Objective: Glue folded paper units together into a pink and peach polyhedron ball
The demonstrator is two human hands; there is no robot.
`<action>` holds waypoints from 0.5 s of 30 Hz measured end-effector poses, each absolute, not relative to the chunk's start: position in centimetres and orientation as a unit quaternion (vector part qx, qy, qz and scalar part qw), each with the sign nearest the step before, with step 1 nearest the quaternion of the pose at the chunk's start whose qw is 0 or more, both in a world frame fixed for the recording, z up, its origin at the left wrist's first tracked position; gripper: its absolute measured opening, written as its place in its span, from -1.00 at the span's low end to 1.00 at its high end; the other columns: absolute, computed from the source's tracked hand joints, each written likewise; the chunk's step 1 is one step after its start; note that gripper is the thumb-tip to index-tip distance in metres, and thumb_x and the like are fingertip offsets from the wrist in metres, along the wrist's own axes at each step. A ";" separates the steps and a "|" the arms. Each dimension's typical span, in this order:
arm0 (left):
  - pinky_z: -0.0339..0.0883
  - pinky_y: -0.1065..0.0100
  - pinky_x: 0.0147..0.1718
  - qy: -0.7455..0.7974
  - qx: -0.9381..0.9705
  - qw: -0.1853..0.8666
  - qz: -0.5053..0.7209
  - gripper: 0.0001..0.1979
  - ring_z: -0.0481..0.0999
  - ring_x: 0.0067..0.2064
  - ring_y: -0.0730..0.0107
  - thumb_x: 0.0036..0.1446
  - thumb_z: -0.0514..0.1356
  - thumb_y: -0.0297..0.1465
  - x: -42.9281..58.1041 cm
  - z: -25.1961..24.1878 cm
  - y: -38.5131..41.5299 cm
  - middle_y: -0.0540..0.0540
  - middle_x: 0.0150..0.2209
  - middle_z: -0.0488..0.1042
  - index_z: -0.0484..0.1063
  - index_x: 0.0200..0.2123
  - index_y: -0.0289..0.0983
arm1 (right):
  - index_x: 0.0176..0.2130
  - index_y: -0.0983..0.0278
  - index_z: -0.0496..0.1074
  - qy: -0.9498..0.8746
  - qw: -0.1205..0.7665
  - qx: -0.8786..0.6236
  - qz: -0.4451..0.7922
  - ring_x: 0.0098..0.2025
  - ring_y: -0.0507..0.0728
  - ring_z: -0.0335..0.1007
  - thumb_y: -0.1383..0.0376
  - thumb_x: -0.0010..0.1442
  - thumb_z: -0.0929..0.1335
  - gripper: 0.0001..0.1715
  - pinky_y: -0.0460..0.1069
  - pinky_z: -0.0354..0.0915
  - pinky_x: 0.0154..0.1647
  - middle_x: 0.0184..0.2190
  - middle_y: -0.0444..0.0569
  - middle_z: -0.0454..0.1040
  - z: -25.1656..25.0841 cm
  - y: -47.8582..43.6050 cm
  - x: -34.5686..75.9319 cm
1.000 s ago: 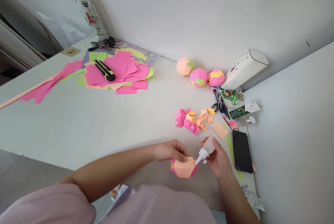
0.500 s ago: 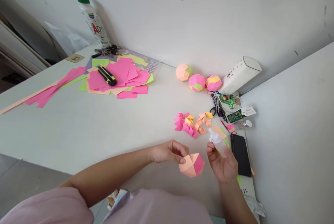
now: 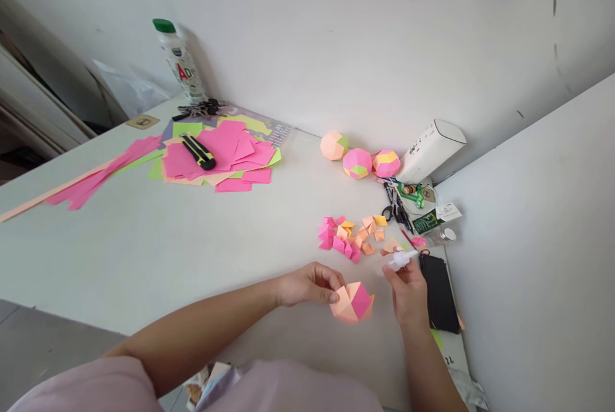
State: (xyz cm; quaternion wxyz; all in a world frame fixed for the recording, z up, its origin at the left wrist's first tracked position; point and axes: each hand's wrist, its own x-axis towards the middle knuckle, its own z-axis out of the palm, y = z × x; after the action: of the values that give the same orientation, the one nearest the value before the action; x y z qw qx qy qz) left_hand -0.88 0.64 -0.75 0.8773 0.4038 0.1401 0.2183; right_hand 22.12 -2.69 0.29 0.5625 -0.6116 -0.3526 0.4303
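Note:
My left hand (image 3: pixel 312 285) pinches the edge of a partly built paper ball (image 3: pixel 346 307), made of peach folded pieces with one pink face. To its right, my right hand (image 3: pixel 409 290) grips a small white glue bottle (image 3: pixel 400 261) with a pointed nozzle, now lying sideways in the fingers. Just beyond both hands lies a cluster of small folded paper pieces (image 3: pixel 340 239) in pink, peach and yellow. Three finished paper balls, among them a peach one (image 3: pixel 334 145) and a pink one (image 3: pixel 357 163), rest against the wall.
At the left back are a stack of coloured paper (image 3: pixel 230 149), a utility knife (image 3: pixel 198 152), keys (image 3: pixel 202 107) and a white bottle with a green cap (image 3: pixel 180 63). Along the right side lie scissors (image 3: pixel 394 207), a black pouch (image 3: pixel 439 293) and a white box (image 3: pixel 431 150).
My right hand has turned over, swinging the glue bottle from upright to sideways, its nozzle now pointing right. The left hand still holds the paper ball in nearly the same place. The view has tilted slightly.

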 end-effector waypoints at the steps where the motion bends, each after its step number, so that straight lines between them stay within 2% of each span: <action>1: 0.27 0.36 -0.28 0.142 0.404 0.877 0.217 -0.82 0.41 -0.33 0.44 -0.10 0.36 -0.31 -0.8 -0.7 0.6 -0.04 -0.39 0.45 0.53 -0.46 -0.31 | -0.07 0.22 0.37 -0.365 0.553 -0.637 0.395 -0.06 0.23 0.39 0.22 -0.09 0.48 -0.44 0.15 0.27 -0.04 -0.09 0.05 0.49 -0.1 -2.5 22.3; 9: 0.29 0.35 -0.27 0.168 0.411 0.872 0.204 -0.78 0.42 -0.33 0.42 -0.12 0.37 -0.28 -0.9 -0.7 0.7 -0.04 -0.40 0.45 0.51 -0.46 -0.32 | -0.08 0.28 0.30 -0.415 0.511 -0.681 0.320 0.04 0.27 0.35 0.22 -0.09 0.44 -0.44 0.20 0.22 0.09 -0.01 0.16 0.41 -1.4 -1.6 23.0; 13: 0.29 0.38 -0.29 0.181 0.427 0.865 0.190 -0.76 0.40 -0.35 0.44 -0.15 0.38 -0.26 -1.1 -0.6 1.0 -0.02 -0.43 0.44 0.51 -0.47 -0.32 | 0.05 0.25 0.23 -0.447 0.506 -0.680 0.288 0.10 0.26 0.28 0.34 -0.14 0.41 -0.28 0.18 0.21 0.10 0.09 0.14 0.29 -0.6 -2.3 23.2; 15: 0.28 0.41 -0.33 0.190 0.439 0.859 0.180 -0.74 0.38 -0.38 0.47 -0.18 0.39 -0.25 -1.3 -0.5 1.3 0.01 -0.47 0.41 0.50 -0.48 -0.31 | 0.06 0.21 0.25 -0.467 0.525 -0.666 0.252 0.11 0.23 0.25 0.42 -0.14 0.39 -0.28 0.17 0.19 0.12 0.10 0.08 0.25 0.5 -3.1 23.2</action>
State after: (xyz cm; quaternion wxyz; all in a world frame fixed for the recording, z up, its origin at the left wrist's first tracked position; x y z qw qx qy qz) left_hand -1.26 1.27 -0.46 0.8594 0.4392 0.1902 0.1798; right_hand 23.20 -3.08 0.51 0.5246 -0.6659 -0.4669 0.2517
